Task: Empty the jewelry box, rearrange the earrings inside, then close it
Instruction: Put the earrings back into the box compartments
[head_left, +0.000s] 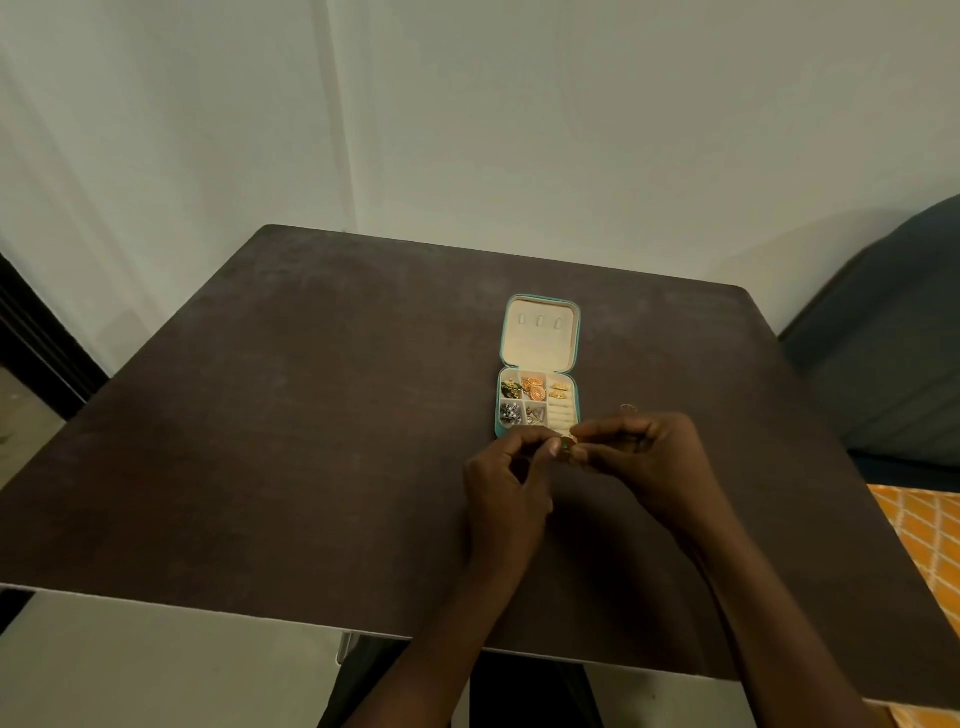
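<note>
A small teal jewelry box (540, 304) lies open on the dark table (311, 415), its cream lid flat toward the far side. Its compartments hold dark green, orange, gold and silver earrings (534, 388). Just in front of the box, my left hand (511, 478) and my right hand (644, 457) meet fingertip to fingertip. Both pinch one small gold earring (567, 443) between them. Another small gold piece (628, 408) lies on the table beyond my right hand.
The table's near edge runs across the bottom of the view. A dark blue seat (893, 338) stands at the right, with orange patterned cloth (930, 540) below it. A white wall rises behind the table.
</note>
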